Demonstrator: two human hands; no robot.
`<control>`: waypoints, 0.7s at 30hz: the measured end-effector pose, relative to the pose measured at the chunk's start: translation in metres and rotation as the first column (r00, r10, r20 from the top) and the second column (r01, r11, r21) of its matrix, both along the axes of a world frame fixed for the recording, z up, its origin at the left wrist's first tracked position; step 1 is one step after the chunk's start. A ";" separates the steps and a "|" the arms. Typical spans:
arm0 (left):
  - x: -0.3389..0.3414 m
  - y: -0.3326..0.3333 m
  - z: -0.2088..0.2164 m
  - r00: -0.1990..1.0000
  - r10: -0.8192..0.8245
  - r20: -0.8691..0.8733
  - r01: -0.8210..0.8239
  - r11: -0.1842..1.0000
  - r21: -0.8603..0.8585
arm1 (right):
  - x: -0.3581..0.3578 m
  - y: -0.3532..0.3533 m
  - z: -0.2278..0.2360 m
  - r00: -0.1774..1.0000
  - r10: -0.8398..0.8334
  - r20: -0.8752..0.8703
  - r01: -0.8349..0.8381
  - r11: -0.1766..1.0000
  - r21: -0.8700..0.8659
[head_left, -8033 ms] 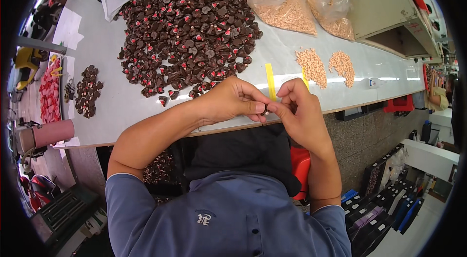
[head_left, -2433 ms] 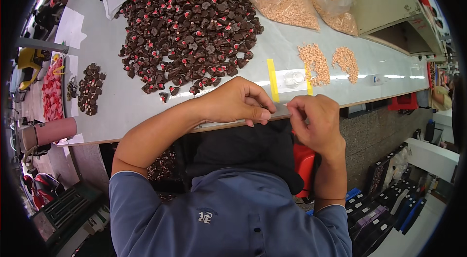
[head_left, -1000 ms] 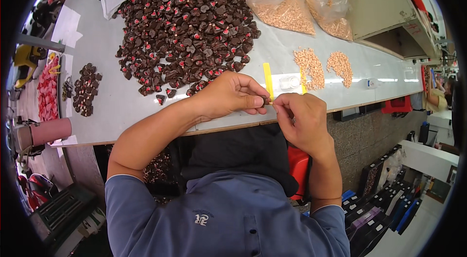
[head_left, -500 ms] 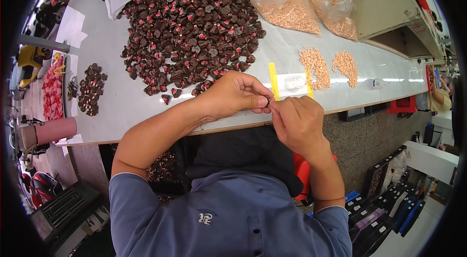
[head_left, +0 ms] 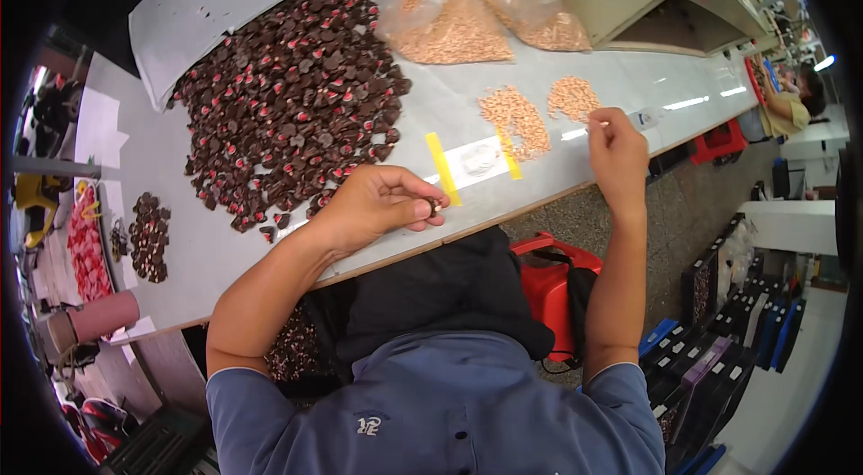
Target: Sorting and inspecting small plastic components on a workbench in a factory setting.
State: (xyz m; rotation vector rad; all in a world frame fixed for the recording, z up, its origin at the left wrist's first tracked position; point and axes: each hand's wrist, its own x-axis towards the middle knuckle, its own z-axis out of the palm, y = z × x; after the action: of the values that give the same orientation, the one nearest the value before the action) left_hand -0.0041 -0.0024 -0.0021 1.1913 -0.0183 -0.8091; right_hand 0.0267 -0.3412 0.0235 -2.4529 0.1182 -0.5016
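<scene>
My left hand pinches a small dark-brown piece between thumb and fingertips, above the table's front edge. A light speck shows on that piece. Off to the right, my right hand is raised with thumb and forefinger closed together. Whatever sits between those fingertips is too small to make out. Just beyond it lies a little pile of beige pellet-like parts, and a second beige pile spreads to its left. A large heap of dark-brown pieces with red marks lies beyond my left hand.
A white card, held by yellow tape strips, bears a clear round item. Behind stand two clear bags of beige parts and an open-fronted metal box. At left are a smaller dark pile and a pink cylinder.
My right hand has left my left hand and moved right, toward the beige piles. My left hand keeps its dark piece. The whole view has shifted toward the right.
</scene>
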 end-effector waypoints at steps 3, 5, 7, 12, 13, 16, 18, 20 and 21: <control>0.001 0.000 -0.002 1.000 -0.019 0.000 0.019 1.000 -0.015 | 0.011 -0.002 -0.010 0.987 0.093 -0.129 -0.127 0.950 -0.286; 0.002 0.000 -0.001 1.000 -0.018 -0.003 0.018 1.000 -0.014 | 0.014 0.005 -0.010 0.985 0.107 -0.136 -0.143 0.946 -0.291; 0.003 0.000 -0.001 1.000 -0.027 -0.006 0.027 1.000 -0.016 | 0.016 0.008 -0.010 0.981 0.127 -0.146 -0.166 0.941 -0.295; 0.001 -0.001 0.000 1.000 -0.030 -0.007 0.030 1.000 0.001 | 0.025 0.009 -0.018 0.974 0.166 -0.157 -0.210 0.919 -0.335; 0.001 0.000 0.000 0.999 -0.038 -0.014 0.038 0.999 -0.002 | 0.025 0.007 -0.019 0.972 0.174 -0.160 -0.219 0.918 -0.331; 0.002 0.000 0.001 0.997 -0.073 -0.006 0.073 0.997 -0.016 | 0.025 0.007 -0.018 0.968 0.156 -0.194 -0.208 0.936 -0.284; 0.004 0.001 0.002 0.996 -0.088 -0.002 0.088 0.996 -0.009 | 0.018 0.013 -0.013 0.980 0.090 -0.178 -0.131 0.964 -0.230; 0.005 0.000 0.003 0.990 -0.143 -0.003 0.142 0.989 -0.035 | 0.003 0.026 0.001 0.981 0.094 -0.168 -0.126 0.973 -0.192; 0.005 0.001 0.003 0.988 -0.152 -0.002 0.152 0.988 -0.030 | -0.006 0.035 0.008 0.965 0.203 -0.166 -0.206 0.978 -0.002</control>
State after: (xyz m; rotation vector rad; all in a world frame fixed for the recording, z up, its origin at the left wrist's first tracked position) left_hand 0.0010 -0.0016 0.0012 1.1702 -0.1186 -0.9423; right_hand 0.0204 -0.3058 0.0312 -2.4874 -0.0727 -0.2099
